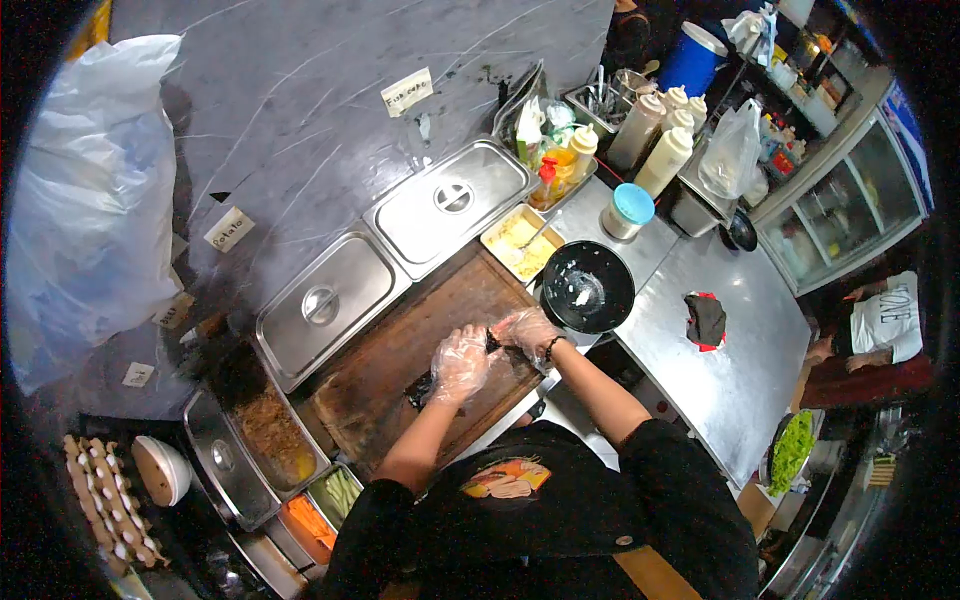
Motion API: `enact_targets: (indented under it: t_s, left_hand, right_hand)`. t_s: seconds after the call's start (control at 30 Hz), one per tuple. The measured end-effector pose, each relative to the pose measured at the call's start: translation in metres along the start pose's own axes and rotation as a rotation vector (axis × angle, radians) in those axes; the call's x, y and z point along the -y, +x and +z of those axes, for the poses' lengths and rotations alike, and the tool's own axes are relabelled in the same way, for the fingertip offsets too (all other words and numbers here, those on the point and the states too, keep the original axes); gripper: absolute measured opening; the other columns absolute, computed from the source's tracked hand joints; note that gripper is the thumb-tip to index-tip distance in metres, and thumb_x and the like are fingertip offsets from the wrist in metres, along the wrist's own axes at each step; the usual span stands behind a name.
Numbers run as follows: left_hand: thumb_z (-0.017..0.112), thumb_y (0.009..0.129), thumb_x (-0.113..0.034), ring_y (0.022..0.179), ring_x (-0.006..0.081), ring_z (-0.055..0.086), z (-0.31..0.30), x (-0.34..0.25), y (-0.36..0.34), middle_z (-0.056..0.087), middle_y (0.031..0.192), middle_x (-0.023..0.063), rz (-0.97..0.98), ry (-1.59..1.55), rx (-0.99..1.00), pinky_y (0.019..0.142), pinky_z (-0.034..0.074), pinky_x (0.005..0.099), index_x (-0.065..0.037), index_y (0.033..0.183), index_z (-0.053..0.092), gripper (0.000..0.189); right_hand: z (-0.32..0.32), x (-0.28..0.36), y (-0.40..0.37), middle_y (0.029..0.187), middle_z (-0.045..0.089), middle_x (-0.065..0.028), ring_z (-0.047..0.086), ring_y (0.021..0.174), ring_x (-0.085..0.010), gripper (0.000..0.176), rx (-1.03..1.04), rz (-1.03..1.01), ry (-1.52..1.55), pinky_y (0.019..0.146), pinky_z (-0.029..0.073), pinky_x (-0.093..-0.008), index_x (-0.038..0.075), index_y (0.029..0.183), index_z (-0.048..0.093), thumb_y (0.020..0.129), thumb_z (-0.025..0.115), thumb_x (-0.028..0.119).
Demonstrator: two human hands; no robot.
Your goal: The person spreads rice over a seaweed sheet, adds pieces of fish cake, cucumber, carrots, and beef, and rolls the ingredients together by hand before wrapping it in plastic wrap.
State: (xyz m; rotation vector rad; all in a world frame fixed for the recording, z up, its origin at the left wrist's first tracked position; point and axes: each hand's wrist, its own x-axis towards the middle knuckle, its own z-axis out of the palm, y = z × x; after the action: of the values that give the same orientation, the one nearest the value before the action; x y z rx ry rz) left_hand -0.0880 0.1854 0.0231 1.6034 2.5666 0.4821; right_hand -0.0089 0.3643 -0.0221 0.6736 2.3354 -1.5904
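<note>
The dark roll [494, 340] lay on the wooden board [400, 340], near its right edge, between the two gloved hands. The right hand [526, 328] had its fingers closed on the end of the roll. The left hand [460, 362] was curled over the other part, but the glove hid whether its fingers really gripped. A second dark piece [421, 390] lay on the board just under the left wrist.

The roll looked small, light and soft. I judge it would bend or open easily, so it is better to hold it from both sides with a gentle, even pressure and not to squeeze the middle. Thin plastic gloves may also slip on it.

Just beside the right hand stood a black bowl [588, 287], close enough to be knocked by the elbow. Behind the board were a tray with yellow filling [520, 243] and two steel lids [450, 197]. Farther away stood squeeze bottles [665, 160] and a jar with a blue lid [629, 210]. A dark cloth [705, 320] lay on the steel counter [740, 370], well apart from the hands.
</note>
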Motion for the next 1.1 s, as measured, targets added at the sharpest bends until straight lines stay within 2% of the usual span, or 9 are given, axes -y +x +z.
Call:
enact_targets:
  t_s: [0.27,0.4,0.53,0.6,0.63,0.77,0.87,0.93,1.1]
  left_hand:
    - [0.069,0.082,-0.043,0.098,0.0326,0.060,-0.004,-0.002,0.001,0.061,0.105,0.0151,-0.021,0.020,0.077,0.088,0.049,0.0434,-0.003,0.110,0.057,0.050]
    - [0.069,0.081,-0.043,0.097,0.0327,0.060,-0.007,-0.004,0.001,0.061,0.105,0.0148,-0.033,0.030,0.102,0.088,0.049,0.0435,-0.003,0.110,0.057,0.051]
    - [0.069,0.082,-0.044,0.098,0.0330,0.061,-0.011,-0.005,0.002,0.062,0.104,0.0147,-0.037,0.023,0.113,0.087,0.049,0.0435,-0.003,0.110,0.056,0.051]
    - [0.069,0.082,-0.044,0.098,0.0331,0.061,-0.016,-0.006,0.003,0.062,0.104,0.0148,-0.058,0.016,0.138,0.087,0.049,0.0435,-0.003,0.110,0.056,0.052]
    - [0.069,0.081,-0.044,0.098,0.0331,0.061,-0.017,-0.006,0.003,0.062,0.104,0.0153,-0.057,0.009,0.133,0.086,0.050,0.0433,-0.003,0.109,0.056,0.052]
    - [0.069,0.082,-0.046,0.099,0.0334,0.061,-0.019,-0.007,0.004,0.062,0.104,0.0169,-0.068,-0.008,0.174,0.087,0.050,0.0425,-0.002,0.109,0.056,0.053]
    - [0.066,0.083,-0.049,0.100,0.0339,0.061,-0.015,-0.003,0.004,0.062,0.104,0.0175,-0.035,0.015,0.179,0.088,0.050,0.0423,-0.001,0.115,0.055,0.058]
    - [0.065,0.083,-0.050,0.100,0.0338,0.061,-0.012,-0.001,0.001,0.062,0.105,0.0175,-0.023,0.020,0.153,0.089,0.049,0.0420,0.000,0.119,0.053,0.061]
    - [0.061,0.085,-0.053,0.105,0.0328,0.059,-0.021,0.021,-0.033,0.059,0.114,0.0189,-0.064,0.089,0.155,0.091,0.048,0.0422,0.001,0.129,0.048,0.071]
  right_hand:
    - [0.002,0.026,-0.003,0.078,0.070,-0.0082,0.068,0.080,-0.0231,0.020,-0.029,-0.211,-0.947,0.072,0.052,-0.0372,0.008,0.086,0.073,0.080,0.062,0.023]
    - [0.033,-0.061,0.039,0.076,0.070,-0.0085,0.067,0.072,-0.0262,0.019,-0.394,-0.347,-0.629,0.063,0.051,-0.0393,0.012,0.081,0.075,0.079,0.059,0.022]
    - [0.009,-0.007,0.003,0.078,0.071,-0.0098,0.068,0.071,-0.0236,0.016,-0.153,-0.504,-1.063,0.062,0.052,-0.0366,0.008,0.086,0.075,0.078,0.065,0.019]
    - [0.004,0.008,-0.002,0.081,0.073,-0.0076,0.068,0.072,-0.0165,0.014,-0.134,0.030,0.089,0.065,0.053,-0.0317,0.006,0.088,0.074,0.076,0.071,0.013]
    - [0.005,-0.013,0.016,0.083,0.072,-0.0132,0.070,0.079,-0.0261,0.024,-0.116,-0.005,-0.110,0.076,0.054,-0.0380,0.012,0.085,0.074,0.078,0.068,0.034]
    - [0.011,-0.030,0.040,0.083,0.072,-0.0118,0.070,0.080,-0.0276,0.023,-0.134,-0.262,-0.396,0.075,0.054,-0.0384,0.013,0.084,0.074,0.079,0.068,0.035]
    - [0.011,0.007,0.017,0.081,0.071,-0.0138,0.069,0.081,-0.0300,0.020,-0.139,0.007,-0.090,0.073,0.053,-0.0410,0.011,0.081,0.072,0.080,0.064,0.030]
    - [0.007,0.025,0.002,0.078,0.070,-0.0144,0.068,0.072,-0.0213,0.019,-0.260,-0.111,-0.300,0.069,0.053,-0.0359,0.006,0.086,0.070,0.078,0.071,0.023]
    - [-0.004,0.058,-0.034,0.089,0.065,-0.0192,0.064,0.084,-0.0369,0.029,-0.325,-0.503,-0.679,0.074,0.052,-0.0475,0.004,0.099,0.067,0.074,0.061,0.019]
